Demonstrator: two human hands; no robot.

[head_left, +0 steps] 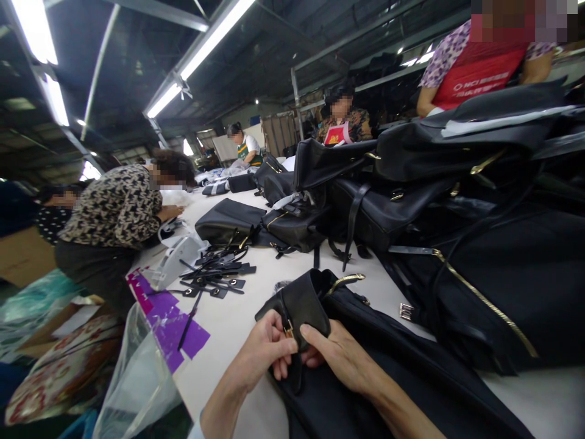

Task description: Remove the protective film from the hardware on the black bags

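Note:
A black leather bag (393, 360) with gold zips lies on the white table (237, 323) in front of me. My left hand (262, 350) pinches a small gold buckle (289, 332) on a black strap at the bag's folded flap (304, 302). My right hand (340, 356) rests on the bag, its thumb pressed against the same flap from the right. Both hands have their fingers closed on the strap and flap.
Loose black straps (219, 274) lie further up the table, beside purple tape (176, 323). Piled black bags (457, 201) fill the right side. A person in a patterned top (116, 210) bends over the left edge. Other people work at the far end. A clear plastic bag (137, 378) hangs at the left.

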